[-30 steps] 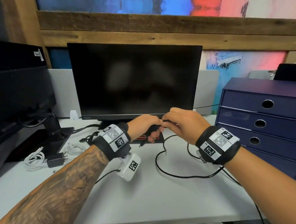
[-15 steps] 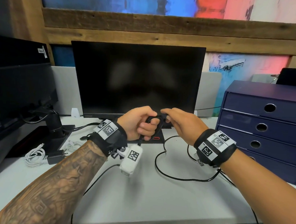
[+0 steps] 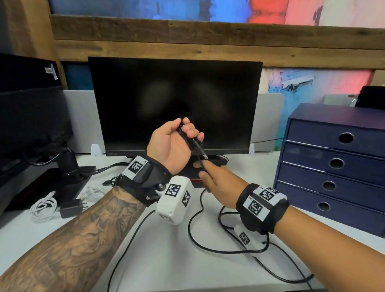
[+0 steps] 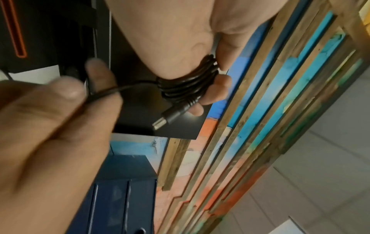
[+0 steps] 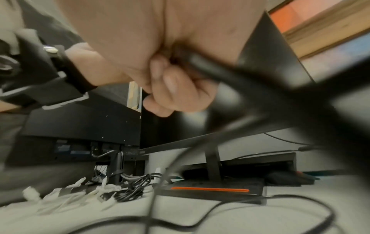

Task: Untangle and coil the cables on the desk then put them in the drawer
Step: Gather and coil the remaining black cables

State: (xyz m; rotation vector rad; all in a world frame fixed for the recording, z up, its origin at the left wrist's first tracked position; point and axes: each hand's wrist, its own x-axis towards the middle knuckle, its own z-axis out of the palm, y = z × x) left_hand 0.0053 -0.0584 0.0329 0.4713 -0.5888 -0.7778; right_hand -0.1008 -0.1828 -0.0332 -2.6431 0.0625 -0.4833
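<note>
Black cable (image 3: 188,138), partly coiled, plug end free, tail trailing across desk (image 3: 168,264)

Monitor (image 3: 172,104) behind the hands – drawer unit (image 3: 341,168) right, loose cables (image 3: 43,207) left, on the desk (image 3: 168,264)

Your black cable (image 3: 190,141) coil, your white desk (image 3: 162,252), white cables (image 3: 43,206) at lower left, navy drawer unit (image 3: 341,168) at right, black monitor (image 3: 173,104) with an orange-striped base (image 5: 210,190), blue, red and pink painted wall (image 3: 195,4) up top.
</note>
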